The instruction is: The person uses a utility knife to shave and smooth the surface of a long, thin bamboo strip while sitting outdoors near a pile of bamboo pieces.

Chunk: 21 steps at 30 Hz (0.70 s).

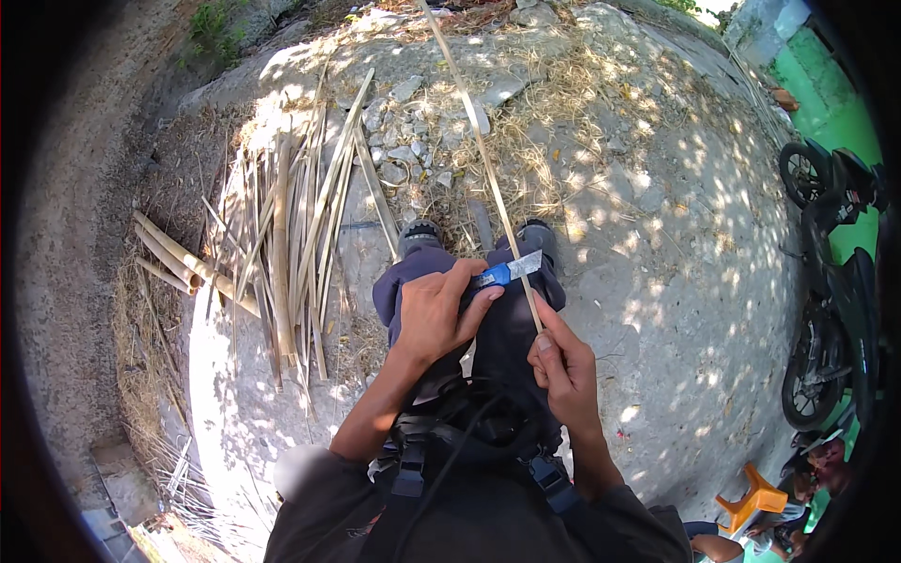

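My left hand (436, 314) is closed around a utility knife (493, 276) with a blue handle. Its broad metal blade points right and lies across a long, thin bamboo strip (490, 178), just above my right hand. Thumb and fingers of my right hand (565, 364) pinch the strip's near end. From there the strip runs away from me, between my shoes and up past the top of the view. Both hands are over my lap, close together. Whether the blade has cut into the strip I cannot tell.
A heap of split bamboo strips (314, 211) lies on the ground at left, with thicker bamboo poles (169, 249) beside it. Pale shavings (554, 108) cover the ground ahead. On the right stands a motorcycle (826, 291); an orange stool (751, 497) and people are at lower right.
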Tool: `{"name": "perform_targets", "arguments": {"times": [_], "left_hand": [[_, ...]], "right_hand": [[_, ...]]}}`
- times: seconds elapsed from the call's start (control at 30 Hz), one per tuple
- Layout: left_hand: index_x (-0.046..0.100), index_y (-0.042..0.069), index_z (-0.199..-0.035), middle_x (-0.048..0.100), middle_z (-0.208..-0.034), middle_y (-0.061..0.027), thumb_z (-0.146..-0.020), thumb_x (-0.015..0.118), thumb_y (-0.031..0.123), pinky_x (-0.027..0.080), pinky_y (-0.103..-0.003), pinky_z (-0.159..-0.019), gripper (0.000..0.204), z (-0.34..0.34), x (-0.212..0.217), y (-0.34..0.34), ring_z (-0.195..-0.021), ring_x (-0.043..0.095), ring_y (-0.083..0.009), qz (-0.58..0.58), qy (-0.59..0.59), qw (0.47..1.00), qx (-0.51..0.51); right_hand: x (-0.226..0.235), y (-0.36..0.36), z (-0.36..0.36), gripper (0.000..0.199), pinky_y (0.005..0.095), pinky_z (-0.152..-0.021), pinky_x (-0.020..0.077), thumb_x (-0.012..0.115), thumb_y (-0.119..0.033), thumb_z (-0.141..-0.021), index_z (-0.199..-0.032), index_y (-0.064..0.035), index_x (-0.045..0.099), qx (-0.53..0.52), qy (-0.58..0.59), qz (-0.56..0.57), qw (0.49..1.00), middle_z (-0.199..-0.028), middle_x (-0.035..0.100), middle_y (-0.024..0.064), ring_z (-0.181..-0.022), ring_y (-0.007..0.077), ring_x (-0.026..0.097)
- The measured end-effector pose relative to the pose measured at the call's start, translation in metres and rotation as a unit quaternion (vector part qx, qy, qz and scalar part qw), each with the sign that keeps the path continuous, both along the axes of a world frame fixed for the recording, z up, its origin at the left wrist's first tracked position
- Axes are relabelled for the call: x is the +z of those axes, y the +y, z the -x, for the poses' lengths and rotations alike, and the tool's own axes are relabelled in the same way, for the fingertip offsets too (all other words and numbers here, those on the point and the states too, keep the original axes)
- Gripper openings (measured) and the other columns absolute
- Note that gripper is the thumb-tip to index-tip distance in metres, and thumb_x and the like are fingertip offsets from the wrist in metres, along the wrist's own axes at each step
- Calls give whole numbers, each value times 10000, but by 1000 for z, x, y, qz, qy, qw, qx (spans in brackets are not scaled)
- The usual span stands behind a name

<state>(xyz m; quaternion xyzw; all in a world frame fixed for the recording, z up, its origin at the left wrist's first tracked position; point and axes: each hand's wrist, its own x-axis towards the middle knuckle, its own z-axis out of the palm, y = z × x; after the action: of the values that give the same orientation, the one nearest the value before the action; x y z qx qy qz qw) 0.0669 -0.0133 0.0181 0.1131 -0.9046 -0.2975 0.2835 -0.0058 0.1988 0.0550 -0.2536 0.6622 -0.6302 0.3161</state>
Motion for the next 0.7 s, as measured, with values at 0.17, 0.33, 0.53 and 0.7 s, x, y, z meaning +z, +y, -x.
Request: {"name": "perform_targets", "arguments": {"times": [0.17,0.33,0.53,0.7], "left_hand": [[690,96,-1131,674,-695,-94,-954,780,340,493,-399,-560,314,1,1,-1,-593,670,-300,-2,22,1000,-1],[693,91,-1125,687,-712,-113,-958,775,318,499,-408,-555,294,2,3,-1,-610,680,-315,-32,4,999,4],[686,74,-1134,704,-746,-127,-985,752,283,506,-395,-567,265,6,15,-2,-622,687,-321,-71,19,997,38],[694,64,-1126,721,-791,-119,-983,750,236,514,-400,-588,230,8,12,-7,-625,691,-313,-131,26,989,66]], "right_hand": [[-7,7,1,498,211,-521,287,451,-81,-1119,-1616,-52,457,8,-74,48,996,-719,408,-50,-596,25,338],[-9,14,2,509,211,-534,311,461,-69,-1111,-1620,-78,463,14,-85,39,995,-719,421,-62,-606,23,363],[-10,21,0,504,220,-548,337,479,-64,-1102,-1606,-84,488,12,46,-14,999,-690,434,-43,-603,36,384],[-9,24,-6,433,209,-566,346,472,-54,-1100,-1524,-43,556,-11,-22,-23,999,-749,505,-18,-627,32,408]]}}
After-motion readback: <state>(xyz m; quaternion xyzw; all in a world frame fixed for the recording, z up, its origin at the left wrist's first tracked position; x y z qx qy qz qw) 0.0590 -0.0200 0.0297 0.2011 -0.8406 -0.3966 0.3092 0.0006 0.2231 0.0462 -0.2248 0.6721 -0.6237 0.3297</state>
